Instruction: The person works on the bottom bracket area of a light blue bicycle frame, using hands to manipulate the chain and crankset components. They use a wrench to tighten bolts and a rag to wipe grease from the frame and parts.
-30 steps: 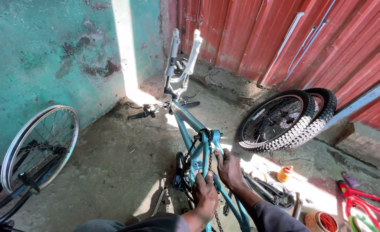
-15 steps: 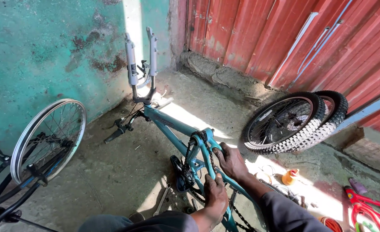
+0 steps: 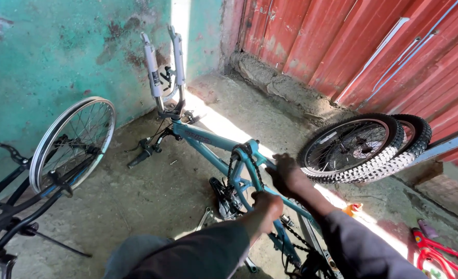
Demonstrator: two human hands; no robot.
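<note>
both hands on the teal bike frame (image 3: 216, 142): left hand (image 3: 267, 204) wrapped in a closed grip round a frame tube near the crank, right hand (image 3: 286, 175) laid over the upper stay just beside it, fingers curled down; cannot tell if fully clamped. frame flipped upside down on the concrete floor (image 3: 151, 206), resting on handlebar (image 3: 146, 147) and saddle end, likely so drivetrain faces up and stays reachable. white suspension fork (image 3: 164, 67) points up, no wheel in it. chain (image 3: 239, 160) hangs loose over the rear triangle. hands hold the frame steady, judging by the spread grip on two tubes.

count:
- 1 teal frame, wheels off
- 2 knobby wheels (image 3: 355, 150) leaned together against the red corrugated door (image 3: 342, 46), parked out of the way
- 1 thin-rimmed wheel (image 3: 73, 142) on a second, black bike (image 3: 11, 206) at left, by the green wall (image 3: 48, 51)
- 1 red bike frame (image 3: 438, 253), bottom right, partly cut off
- 1 spanner (image 3: 203, 218) on the floor near the crank
- 1 small orange bottle (image 3: 352, 209) by the right forearm
</note>
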